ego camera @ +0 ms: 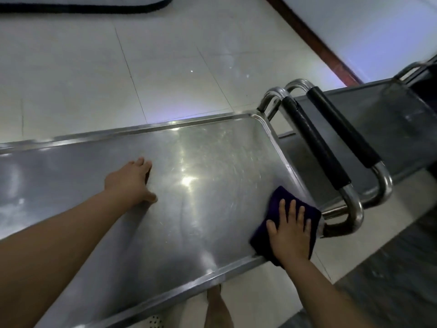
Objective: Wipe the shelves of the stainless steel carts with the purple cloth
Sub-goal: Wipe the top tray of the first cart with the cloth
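The top shelf of a stainless steel cart [201,147] fills the middle of the view, shiny with light glare. A folded purple cloth [276,202] lies in the shelf's near right corner. My right hand [289,230] presses flat on the cloth with fingers spread and straight. My left hand [133,179] rests on the bare shelf left of centre, fingers extended, holding nothing.
Two cart handles with black grips [316,147] stand just right of the shelf. A second steel cart's shelf [387,119] lies beyond them. Pale tiled floor [142,67] stretches ahead, with a red-brown skirting [314,41] along the wall at right.
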A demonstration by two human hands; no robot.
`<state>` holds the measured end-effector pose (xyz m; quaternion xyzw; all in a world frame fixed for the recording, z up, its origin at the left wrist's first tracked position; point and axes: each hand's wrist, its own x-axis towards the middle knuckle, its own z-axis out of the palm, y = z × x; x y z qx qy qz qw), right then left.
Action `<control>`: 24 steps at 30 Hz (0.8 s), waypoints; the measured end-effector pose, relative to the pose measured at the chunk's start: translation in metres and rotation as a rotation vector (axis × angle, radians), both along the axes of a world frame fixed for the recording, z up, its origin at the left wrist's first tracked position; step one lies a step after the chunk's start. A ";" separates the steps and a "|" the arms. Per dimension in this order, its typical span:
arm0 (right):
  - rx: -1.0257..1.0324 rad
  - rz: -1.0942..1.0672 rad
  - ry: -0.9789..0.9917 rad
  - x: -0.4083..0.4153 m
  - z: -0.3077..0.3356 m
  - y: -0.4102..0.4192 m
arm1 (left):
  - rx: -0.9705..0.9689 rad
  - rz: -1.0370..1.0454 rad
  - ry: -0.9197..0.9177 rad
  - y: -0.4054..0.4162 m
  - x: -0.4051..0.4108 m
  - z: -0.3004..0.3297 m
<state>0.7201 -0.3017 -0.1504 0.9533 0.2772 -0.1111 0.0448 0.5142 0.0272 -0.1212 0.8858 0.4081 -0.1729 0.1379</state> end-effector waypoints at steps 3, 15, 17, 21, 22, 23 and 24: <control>-0.006 0.031 -0.006 -0.037 -0.001 0.011 | -0.009 0.016 -0.017 -0.006 -0.004 -0.001; -0.047 0.442 0.057 -0.129 -0.002 0.048 | 0.063 0.047 -0.233 -0.075 -0.079 -0.002; -0.058 0.454 0.074 -0.131 -0.003 0.048 | 0.034 0.048 -0.213 -0.090 -0.101 0.002; -0.081 0.446 0.103 -0.134 -0.001 0.051 | -0.001 0.047 -0.146 -0.108 -0.146 0.013; -0.086 0.443 0.100 -0.135 -0.001 0.052 | -0.001 0.062 -0.146 -0.111 -0.158 0.016; -0.093 0.440 0.092 -0.136 -0.001 0.053 | 0.004 0.084 -0.153 -0.113 -0.171 0.020; -0.097 0.435 0.081 -0.136 -0.001 0.053 | 0.016 0.102 -0.161 -0.113 -0.183 0.024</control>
